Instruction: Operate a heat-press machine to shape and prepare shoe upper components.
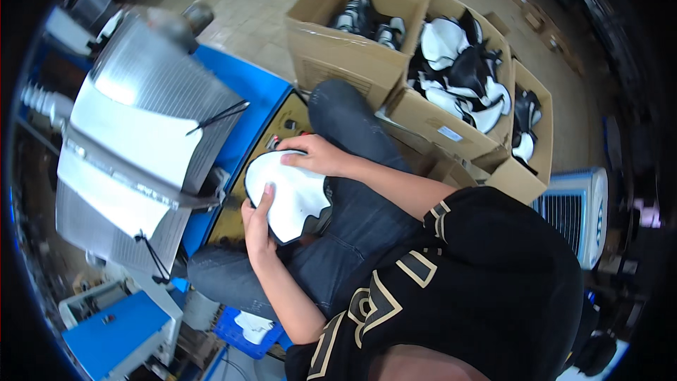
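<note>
Over my lap I hold a white shoe-upper piece with a dark edge, one rounded end and a scalloped side. My left hand grips its left lower edge, thumb lying on the white face and fingers hidden underneath. At the top edge, my right hand pinches the piece, its thumb on the white face. Just beyond my hands is a yellowish control panel with knobs, on the side of a blue machine. White sheets lie over that machine's ribbed metal surface, with black cords near their edges.
Open cardboard boxes stand to my right, holding several black-and-white shoe parts. A blue-and-white air cooler is behind them. At lower left are a blue-topped machine and a blue crate with white pieces.
</note>
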`<state>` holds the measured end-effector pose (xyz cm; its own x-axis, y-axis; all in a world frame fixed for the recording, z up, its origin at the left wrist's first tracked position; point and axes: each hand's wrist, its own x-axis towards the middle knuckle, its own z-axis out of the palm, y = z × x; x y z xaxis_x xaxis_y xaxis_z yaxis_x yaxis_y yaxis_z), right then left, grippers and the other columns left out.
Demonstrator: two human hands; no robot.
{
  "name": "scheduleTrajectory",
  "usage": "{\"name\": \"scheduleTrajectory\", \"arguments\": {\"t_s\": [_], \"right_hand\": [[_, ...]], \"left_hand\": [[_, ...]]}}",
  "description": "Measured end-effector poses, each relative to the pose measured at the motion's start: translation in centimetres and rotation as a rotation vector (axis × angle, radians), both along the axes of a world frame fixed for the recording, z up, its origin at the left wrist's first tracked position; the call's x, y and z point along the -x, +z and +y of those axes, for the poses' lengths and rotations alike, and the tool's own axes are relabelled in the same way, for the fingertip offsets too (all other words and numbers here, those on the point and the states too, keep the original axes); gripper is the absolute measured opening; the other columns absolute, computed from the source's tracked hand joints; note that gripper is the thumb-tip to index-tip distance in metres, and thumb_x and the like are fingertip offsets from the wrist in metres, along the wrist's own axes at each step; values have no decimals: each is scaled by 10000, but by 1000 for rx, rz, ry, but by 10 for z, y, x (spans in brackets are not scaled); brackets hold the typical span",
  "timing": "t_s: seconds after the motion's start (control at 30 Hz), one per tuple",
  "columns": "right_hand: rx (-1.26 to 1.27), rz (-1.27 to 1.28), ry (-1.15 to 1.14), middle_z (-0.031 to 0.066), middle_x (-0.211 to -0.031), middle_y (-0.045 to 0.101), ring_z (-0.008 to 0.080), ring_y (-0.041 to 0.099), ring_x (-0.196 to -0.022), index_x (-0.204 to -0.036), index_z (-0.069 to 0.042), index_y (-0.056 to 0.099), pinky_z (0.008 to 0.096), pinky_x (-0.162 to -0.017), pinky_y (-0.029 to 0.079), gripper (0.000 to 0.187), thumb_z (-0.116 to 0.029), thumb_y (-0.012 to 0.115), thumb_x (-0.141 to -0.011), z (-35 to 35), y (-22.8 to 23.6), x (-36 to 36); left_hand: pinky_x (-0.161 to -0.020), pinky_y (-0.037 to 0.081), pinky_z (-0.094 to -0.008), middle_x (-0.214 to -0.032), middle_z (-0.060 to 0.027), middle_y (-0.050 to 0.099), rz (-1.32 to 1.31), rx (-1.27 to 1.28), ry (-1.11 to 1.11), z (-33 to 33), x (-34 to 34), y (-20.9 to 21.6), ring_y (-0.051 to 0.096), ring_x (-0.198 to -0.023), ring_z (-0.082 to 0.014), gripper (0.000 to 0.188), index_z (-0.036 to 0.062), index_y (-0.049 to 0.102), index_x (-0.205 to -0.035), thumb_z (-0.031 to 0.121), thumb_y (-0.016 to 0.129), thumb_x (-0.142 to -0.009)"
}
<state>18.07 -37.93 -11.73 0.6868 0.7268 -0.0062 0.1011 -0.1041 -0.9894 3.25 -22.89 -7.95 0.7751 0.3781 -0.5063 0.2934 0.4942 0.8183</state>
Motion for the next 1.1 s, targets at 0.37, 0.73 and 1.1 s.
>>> {"name": "scheduleTrajectory", "arguments": {"t_s": [0.37, 0.73, 1.1], "right_hand": [[71, -715, -673, 77, -1032, 620, 253, 573, -1006, -1104, -74, 597, 379, -939, 391, 242, -58, 644, -867, -76, 28, -16], [1044, -820, -804, 60, -1063, 690, 274, 634, -1009, -1127, -116, 638, 501, -879, 362, 334, -265, 734, -843, -258, -43, -76], [986, -803, -832, 55, -1081, 692, 278, 641, -996, -1183, -138, 629, 451, -830, 352, 382, -174, 741, -819, -258, -58, -82]], "left_hand": [[-918, 516, -365, -1197, -166, 652, 64, -115, 85, -8, -8, -14, 652, -1058, -234, 524, -67, 541, -1290, 215, 750, -901], [-894, 517, -355, -1188, -171, 654, 55, -108, 94, -14, -11, -24, 652, -1045, -233, 497, -82, 543, -1260, 248, 719, -931], [-855, 526, -325, -1101, -143, 697, -44, -79, 29, -20, -10, -28, 682, -949, -195, 397, -86, 600, -1199, 209, 692, -949]]}}
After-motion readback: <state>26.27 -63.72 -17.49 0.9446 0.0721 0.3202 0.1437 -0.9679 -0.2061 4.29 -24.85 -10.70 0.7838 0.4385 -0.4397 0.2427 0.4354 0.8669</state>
